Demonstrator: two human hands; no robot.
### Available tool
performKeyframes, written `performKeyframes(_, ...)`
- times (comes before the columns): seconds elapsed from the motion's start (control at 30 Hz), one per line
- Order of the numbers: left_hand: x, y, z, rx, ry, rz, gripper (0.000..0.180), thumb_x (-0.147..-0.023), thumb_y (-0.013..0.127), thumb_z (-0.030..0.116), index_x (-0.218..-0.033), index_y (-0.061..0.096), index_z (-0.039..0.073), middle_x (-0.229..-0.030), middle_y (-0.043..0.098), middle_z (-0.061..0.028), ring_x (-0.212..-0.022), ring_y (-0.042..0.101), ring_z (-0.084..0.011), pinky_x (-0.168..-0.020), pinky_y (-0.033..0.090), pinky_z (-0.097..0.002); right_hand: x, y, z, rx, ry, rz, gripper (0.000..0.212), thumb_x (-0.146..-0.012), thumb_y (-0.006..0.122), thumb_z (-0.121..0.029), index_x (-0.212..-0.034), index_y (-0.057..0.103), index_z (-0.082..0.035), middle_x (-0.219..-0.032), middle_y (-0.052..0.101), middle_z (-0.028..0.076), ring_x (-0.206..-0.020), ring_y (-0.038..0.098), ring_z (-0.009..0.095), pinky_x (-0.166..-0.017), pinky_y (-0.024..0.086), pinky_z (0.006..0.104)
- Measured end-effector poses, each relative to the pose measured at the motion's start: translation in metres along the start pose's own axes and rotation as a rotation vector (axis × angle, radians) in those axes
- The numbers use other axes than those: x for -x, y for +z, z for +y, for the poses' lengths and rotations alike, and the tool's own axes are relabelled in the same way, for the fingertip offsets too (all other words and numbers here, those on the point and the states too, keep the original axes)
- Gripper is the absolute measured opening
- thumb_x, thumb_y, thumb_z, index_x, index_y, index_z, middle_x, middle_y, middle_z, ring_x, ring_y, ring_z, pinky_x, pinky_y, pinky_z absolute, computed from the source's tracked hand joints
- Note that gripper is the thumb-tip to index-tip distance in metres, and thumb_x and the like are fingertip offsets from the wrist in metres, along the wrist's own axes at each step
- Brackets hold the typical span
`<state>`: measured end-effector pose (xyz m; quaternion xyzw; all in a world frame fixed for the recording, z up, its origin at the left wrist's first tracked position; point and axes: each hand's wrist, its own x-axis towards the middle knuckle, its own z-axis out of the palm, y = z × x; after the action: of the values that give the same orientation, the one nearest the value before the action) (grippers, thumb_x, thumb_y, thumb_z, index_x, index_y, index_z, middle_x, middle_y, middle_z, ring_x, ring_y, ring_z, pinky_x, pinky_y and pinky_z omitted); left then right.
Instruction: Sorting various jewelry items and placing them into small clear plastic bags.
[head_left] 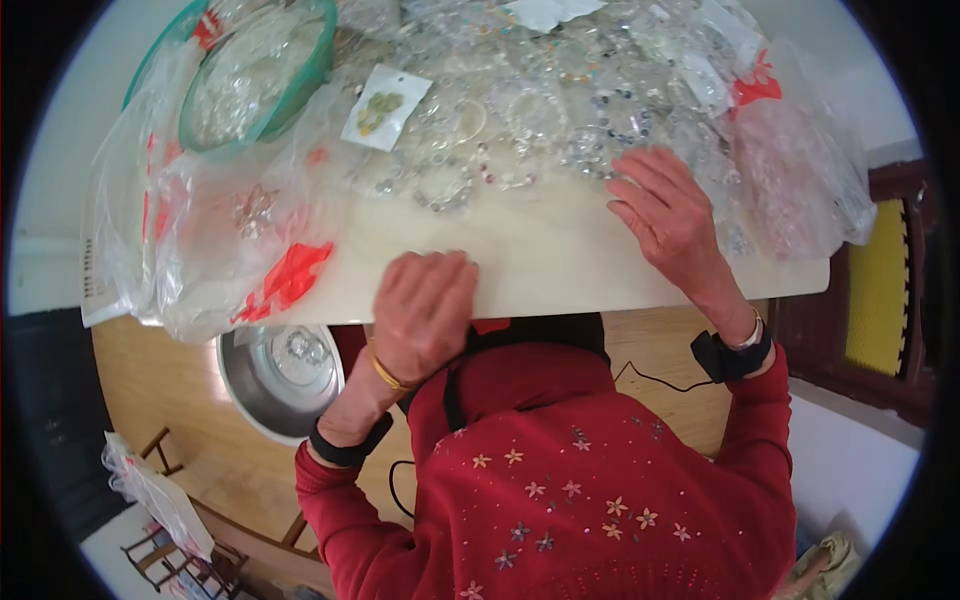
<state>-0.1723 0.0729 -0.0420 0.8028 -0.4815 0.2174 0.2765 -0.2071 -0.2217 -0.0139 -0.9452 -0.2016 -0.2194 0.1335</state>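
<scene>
My left hand (425, 300) rests at the table's front edge with its fingers curled into a closed fist; whatever it may hold is hidden. My right hand (668, 215) hovers over the right part of the table, fingers loosely stretched and thumb apart, with nothing visible in it. Just beyond its fingertips lies a spread of clear-bagged beaded bracelets (590, 155). A bracelet with dark red beads (490, 172) and a grey beaded bracelet (443, 195) lie at the near edge of this pile. A white card with green beads (380, 108) lies farther left.
A green basket (325, 50) full of clear packets stands at the back left. Plastic bags with red print (215, 240) drape over the left table side; another pinkish bag (795, 170) sits at the right. A metal basin (232, 385) stands below the table.
</scene>
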Motion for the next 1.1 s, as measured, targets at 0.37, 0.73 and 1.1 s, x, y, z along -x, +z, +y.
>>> performKeyframes(0.37,0.012,0.01,0.009,0.086,-0.048,0.018,0.027,-0.065,0.063,-0.001,-0.092,0.06,-0.001,-0.094,0.06,-0.012,-0.08,0.057,-0.0273,-0.072,0.048,-0.0373,-0.042,0.033,-0.032,-0.026,-0.177,0.02,0.018,-0.068,0.071,-0.009,-0.082,0.064,-0.003,-0.09,0.064,0.007,-0.088,0.061,0.026,-0.093,0.042,0.0442)
performKeyframes(0.73,0.011,0.016,0.003,0.154,-0.141,0.06,0.03,-0.063,0.063,-0.006,-0.093,0.06,-0.001,-0.097,0.06,-0.0114,-0.08,0.056,-0.0276,-0.072,0.047,-0.0347,-0.078,0.043,-0.019,0.047,-0.227,0.092,0.013,-0.067,0.07,-0.009,-0.077,0.063,-0.004,-0.088,0.063,0.006,-0.094,0.059,0.023,-0.094,0.039,0.0449)
performKeyframes(1.1,0.011,0.012,0.0,0.227,-0.195,0.107,0.025,-0.067,0.063,-0.004,-0.091,0.061,0.0,-0.091,0.061,-0.0121,-0.079,0.056,-0.0279,-0.071,0.047,-0.0327,-0.132,0.076,0.014,-0.049,-0.242,0.209,0.014,-0.08,0.06,-0.012,-0.087,0.065,-0.002,-0.098,0.065,0.009,-0.095,0.059,0.022,-0.082,0.046,0.0374)
